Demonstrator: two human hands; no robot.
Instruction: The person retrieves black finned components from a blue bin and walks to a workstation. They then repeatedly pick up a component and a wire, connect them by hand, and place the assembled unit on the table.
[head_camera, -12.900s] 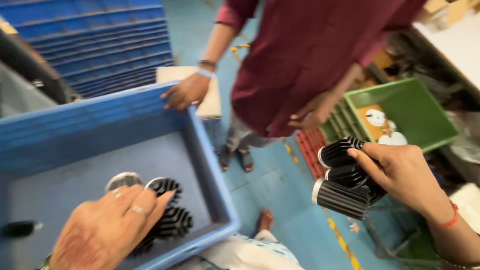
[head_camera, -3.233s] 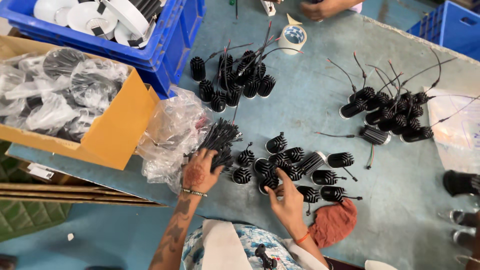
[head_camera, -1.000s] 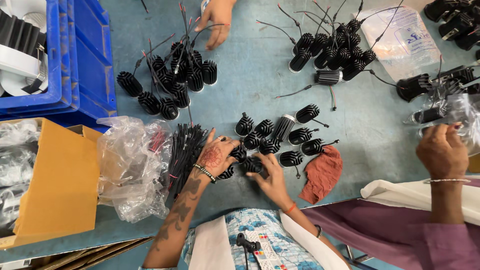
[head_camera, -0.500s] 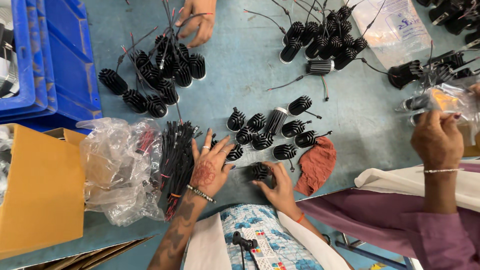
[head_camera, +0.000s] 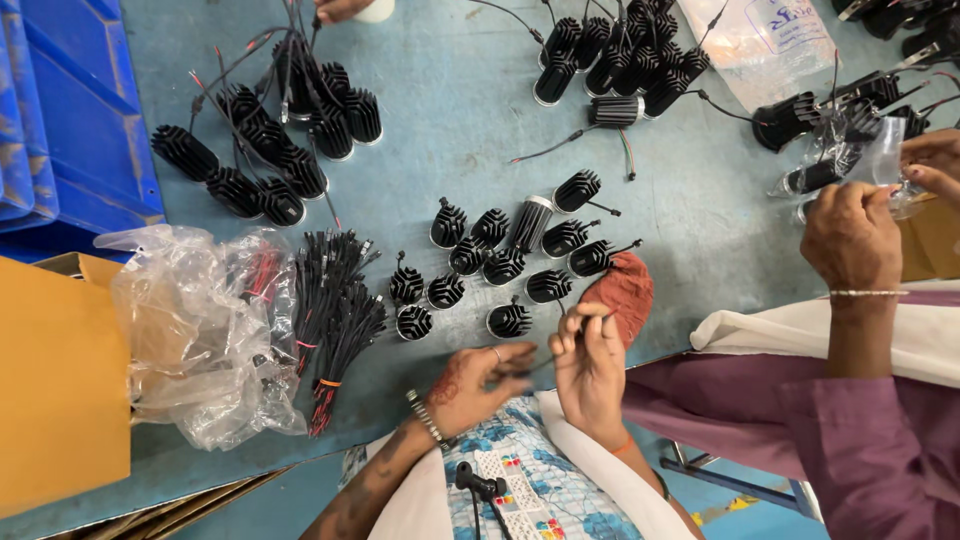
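From the head camera, the person's left hand (head_camera: 478, 378) and right hand (head_camera: 590, 358) meet at the near edge of the blue-grey table (head_camera: 450, 150). Between them runs a thin dark wire lead (head_camera: 545, 362): the left grip pinches one end, the right grip pinches the other with its fingertips (head_camera: 580, 318) pressed together; the lead hangs just above the table edge, over the lap.

Just beyond the hands stands a loose cluster of black ribbed round heat-sink parts (head_camera: 505, 262), some upright, some tipped on their sides. A rust-red cloth (head_camera: 625, 290) lies beside the right hand, touching the cluster. Left of the cluster lies a tied bundle of black wire leads with red ends (head_camera: 335, 320), and next to it a crumpled clear plastic bag (head_camera: 195, 335). Further groups of the ribbed parts (head_camera: 275, 150) sit toward the far side.

At the left edge are a blue plastic crate (head_camera: 70, 130) and a brown cardboard box (head_camera: 55, 390). On the right, another person's hand (head_camera: 852, 235) holds a small clear bag (head_camera: 878, 160) over the table
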